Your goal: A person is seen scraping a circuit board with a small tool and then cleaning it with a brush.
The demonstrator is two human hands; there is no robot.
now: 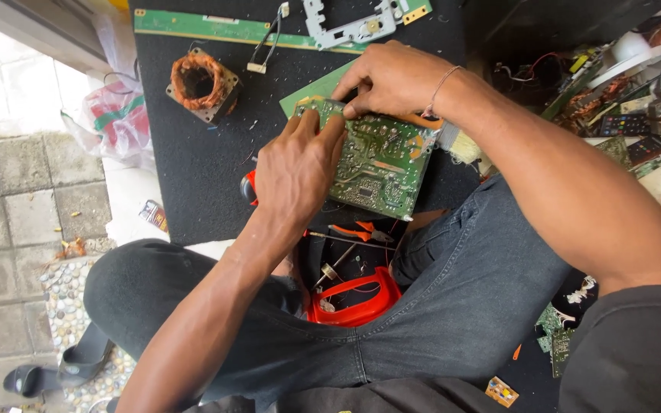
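- Circuit board (pixel 380 160): stiff, light, probably fragile on its soldered face; best gripped by edges
- Left hand (pixel 296 172) pinches near edge
- Right hand (pixel 392 76) pinches top edge

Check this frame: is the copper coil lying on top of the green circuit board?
No: the copper coil sits apart on the black mat, while both hands hold the circuit board.

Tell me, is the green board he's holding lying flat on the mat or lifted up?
Lifted and tilted. Both hands, left and right, grip the green circuit board by its top edge, solder side facing up, above the lap and black mat.
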